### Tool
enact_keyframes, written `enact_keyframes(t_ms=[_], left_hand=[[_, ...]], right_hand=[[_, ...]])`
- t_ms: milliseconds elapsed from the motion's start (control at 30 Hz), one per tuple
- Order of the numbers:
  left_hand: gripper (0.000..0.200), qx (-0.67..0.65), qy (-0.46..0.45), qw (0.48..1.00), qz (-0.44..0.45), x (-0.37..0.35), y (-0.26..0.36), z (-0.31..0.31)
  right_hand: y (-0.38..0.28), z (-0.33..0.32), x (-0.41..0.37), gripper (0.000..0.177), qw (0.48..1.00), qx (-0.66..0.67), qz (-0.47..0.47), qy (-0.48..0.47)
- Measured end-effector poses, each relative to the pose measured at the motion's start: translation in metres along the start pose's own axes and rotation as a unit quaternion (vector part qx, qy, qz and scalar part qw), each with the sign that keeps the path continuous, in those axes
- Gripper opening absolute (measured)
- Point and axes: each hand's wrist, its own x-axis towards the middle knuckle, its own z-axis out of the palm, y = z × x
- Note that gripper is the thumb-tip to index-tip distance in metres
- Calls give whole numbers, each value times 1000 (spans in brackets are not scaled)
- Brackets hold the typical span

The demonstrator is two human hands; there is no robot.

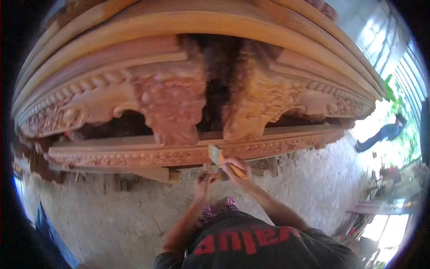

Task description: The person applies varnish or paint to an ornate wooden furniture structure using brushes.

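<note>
A large carved wooden piece (107, 154) spans the view, with two carved legs, one reddish (172, 103) and one more yellow (255, 101), above a long carved lower rail. My right hand (237, 168) is wrapped round the orange handle of a flat brush (215, 154), whose head lies over the rail's front face. Just left of it, below the rail, my left hand (205, 183) has its fingers bent together near a small light-coloured thing, too small to make out.
Wooden blocks (156, 174) sit under the rail on the concrete floor (134, 219). Another person (387, 131) is at the right, near a bright opening. A cluttered bench (380, 207) stands at the lower right, and something blue (51, 233) lies at the lower left.
</note>
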Motion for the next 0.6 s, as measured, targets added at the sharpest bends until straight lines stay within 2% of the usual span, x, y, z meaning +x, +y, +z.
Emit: enact_keyframes(t_ms=[33,67,100,133,167,200,233,267,333,400,433,500,533,567,600], left_hand=[[19,-5,46,999,-6,-1,-2,-14],[20,-10,92,996,-11,-2,-4,-27],[21,-71,137,987,-49,-7,11,-36],[23,-58,136,987,-60,-11,17,-54],[24,-45,138,987,-70,-18,21,-72],[24,-34,133,988,-70,-24,24,-87],[22,-58,172,981,-61,-31,25,-100],[21,-84,212,972,-52,-39,25,-109],[19,-96,238,966,-30,-56,28,-121],[17,-110,258,960,-4,-60,24,-128],[17,-118,266,957,-9,-57,17,-131],[17,-114,263,958,-20,-48,2,-136],[16,-105,255,961,-32,-43,-7,-135],[16,-97,247,963,-44,-37,-12,-128],[16,-89,238,966,-45,-33,-6,-107]], right_hand=[[9,-3,4,9,1000,-2,5,18],[24,-3,7,12,994,87,63,32],[34,-3,11,16,976,179,118,44],[45,-26,12,15,986,130,103,24],[54,-47,6,15,997,21,59,48],[70,-67,1,16,993,4,50,104],[87,-87,-5,16,986,-15,42,160],[103,-109,-12,8,970,71,75,221],[111,-152,-17,9,914,192,141,329],[92,-175,-13,11,847,302,165,405],[83,-175,-7,12,833,331,156,415],[85,-155,6,13,869,309,123,365],[85,-148,9,16,905,283,91,304],[79,-145,17,16,901,283,91,316],[69,-146,28,14,914,264,147,271]])
